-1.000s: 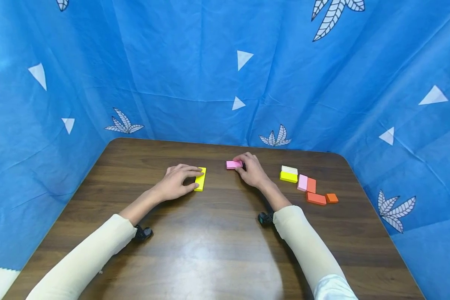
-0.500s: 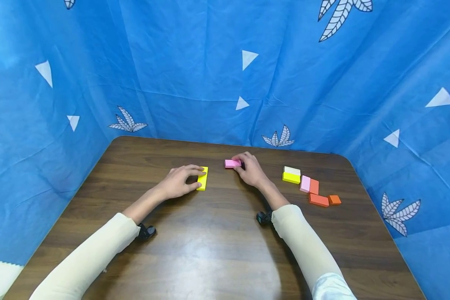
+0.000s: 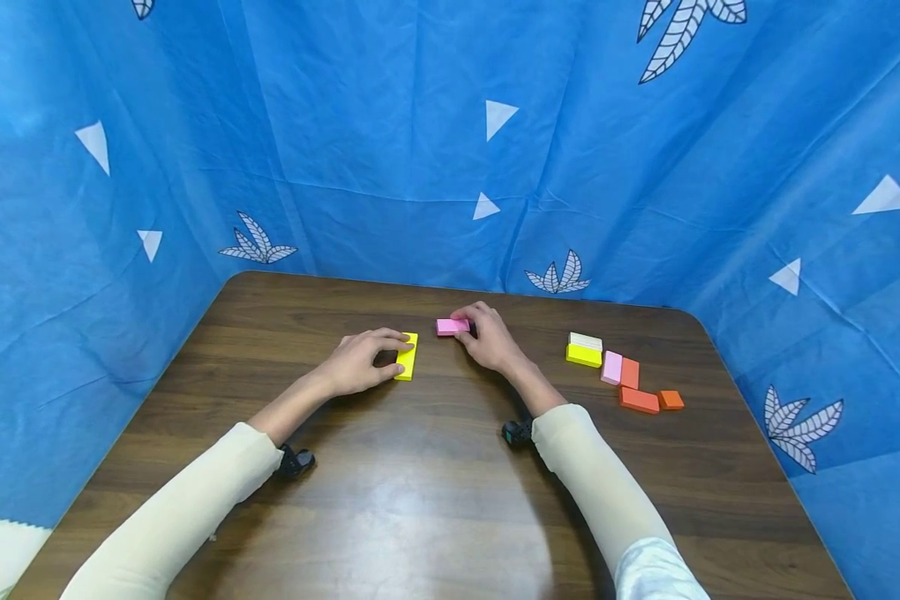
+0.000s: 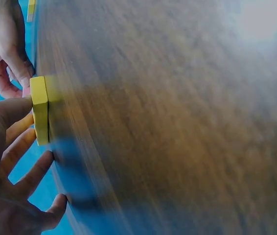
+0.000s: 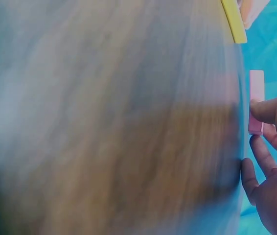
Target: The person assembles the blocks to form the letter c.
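My left hand [image 3: 354,363] pinches a yellow rectangular block [image 3: 407,367] between thumb and fingers, near the middle of the wooden table. The left wrist view shows the thumb on one side of that yellow block [image 4: 40,110] and fingers on the other. To its right and slightly farther back, my right hand [image 3: 491,340] grips the right end of a pink block [image 3: 446,327]. In the right wrist view the thumb presses the side of the pink block [image 5: 256,88]. A small gap separates the pink block from the yellow one.
On the table's right lie more blocks: a yellow block [image 3: 583,356] against a whitish ridged piece [image 3: 585,340], a pale pink block [image 3: 611,367] beside a red-orange one [image 3: 629,372], a red-orange block [image 3: 638,401] and a small orange one [image 3: 671,400]. A blue curtain [image 3: 390,150] surrounds the table.
My right hand has slid the pink block to the left, closer to the yellow block. The left hand keeps its hold in place; the head view has shifted slightly.
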{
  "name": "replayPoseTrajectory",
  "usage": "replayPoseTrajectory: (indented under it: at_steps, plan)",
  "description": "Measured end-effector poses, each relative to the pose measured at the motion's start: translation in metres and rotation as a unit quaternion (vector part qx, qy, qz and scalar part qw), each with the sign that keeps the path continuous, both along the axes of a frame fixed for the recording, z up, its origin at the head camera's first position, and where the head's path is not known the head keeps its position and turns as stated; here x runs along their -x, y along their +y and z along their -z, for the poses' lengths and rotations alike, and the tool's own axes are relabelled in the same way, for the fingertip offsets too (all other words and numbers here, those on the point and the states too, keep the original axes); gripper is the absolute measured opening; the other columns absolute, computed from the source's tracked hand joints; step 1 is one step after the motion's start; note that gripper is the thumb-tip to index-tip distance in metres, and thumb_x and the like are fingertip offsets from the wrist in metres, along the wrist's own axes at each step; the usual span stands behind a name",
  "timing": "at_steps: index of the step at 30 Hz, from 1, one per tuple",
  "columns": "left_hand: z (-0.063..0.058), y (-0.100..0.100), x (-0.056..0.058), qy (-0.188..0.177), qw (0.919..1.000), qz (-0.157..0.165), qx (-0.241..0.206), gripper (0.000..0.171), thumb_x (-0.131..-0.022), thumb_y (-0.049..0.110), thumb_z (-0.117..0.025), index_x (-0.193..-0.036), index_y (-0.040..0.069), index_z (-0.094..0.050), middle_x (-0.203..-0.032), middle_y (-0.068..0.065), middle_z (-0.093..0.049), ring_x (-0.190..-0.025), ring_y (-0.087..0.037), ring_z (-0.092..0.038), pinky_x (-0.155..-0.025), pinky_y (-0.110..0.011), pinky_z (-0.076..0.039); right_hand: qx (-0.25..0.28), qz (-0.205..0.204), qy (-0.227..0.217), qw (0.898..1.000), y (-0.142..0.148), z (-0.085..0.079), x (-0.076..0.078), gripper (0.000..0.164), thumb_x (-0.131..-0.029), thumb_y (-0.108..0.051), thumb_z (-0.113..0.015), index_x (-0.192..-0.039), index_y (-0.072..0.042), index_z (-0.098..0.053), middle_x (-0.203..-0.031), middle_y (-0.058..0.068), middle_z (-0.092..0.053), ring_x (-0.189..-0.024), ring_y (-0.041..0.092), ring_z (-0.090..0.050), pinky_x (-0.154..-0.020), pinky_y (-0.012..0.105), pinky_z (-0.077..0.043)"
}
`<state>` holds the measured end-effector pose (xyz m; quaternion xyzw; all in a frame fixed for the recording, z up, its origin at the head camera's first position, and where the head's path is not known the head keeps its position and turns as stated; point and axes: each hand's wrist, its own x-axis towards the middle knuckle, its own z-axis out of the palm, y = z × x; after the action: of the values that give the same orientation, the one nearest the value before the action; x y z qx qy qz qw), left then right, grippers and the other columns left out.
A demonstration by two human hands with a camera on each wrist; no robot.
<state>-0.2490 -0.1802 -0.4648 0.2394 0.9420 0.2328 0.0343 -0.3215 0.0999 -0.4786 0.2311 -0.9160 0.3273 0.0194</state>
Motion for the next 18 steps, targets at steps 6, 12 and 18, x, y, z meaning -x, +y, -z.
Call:
replayPoseTrajectory:
  at_steps: [6,12,18]
  plan:
    - [0.001,-0.001,0.000,0.004,1.0000,-0.003,-0.008,0.045,-0.101,0.030,-0.076,-0.145,0.019,-0.070,-0.155,-0.006,-0.064,-0.146,-0.036,-0.059,-0.114,-0.074,-0.040,-0.015,-0.011,0.003,1.000,-0.009,-0.002,0.003,0.029,-0.105,-0.013,-0.069,-0.133,-0.006,-0.072,-0.134,0.015,-0.067,-0.127,0.033,-0.060,-0.115,0.047,-0.048]
    - [-0.001,-0.002,-0.001,0.008,0.9998,-0.009,-0.014,0.045,-0.101,0.030,-0.076,-0.144,0.018,-0.071,-0.152,-0.006,-0.066,-0.144,-0.035,-0.061,-0.113,-0.073,-0.041,-0.030,-0.019,0.013,0.999,-0.015,-0.005,0.008,0.028,-0.105,-0.013,-0.068,-0.132,-0.005,-0.072,-0.133,0.014,-0.067,-0.123,0.033,-0.060,-0.113,0.046,-0.048]
    - [-0.002,0.002,0.000,0.005,1.0000,-0.003,0.000,0.044,-0.101,0.029,-0.075,-0.144,0.019,-0.071,-0.153,-0.006,-0.065,-0.142,-0.035,-0.061,-0.112,-0.070,-0.045,-0.046,-0.020,0.015,0.999,-0.020,-0.005,0.011,0.028,-0.106,-0.014,-0.067,-0.133,-0.006,-0.072,-0.132,0.013,-0.067,-0.121,0.032,-0.059,-0.111,0.045,-0.048]
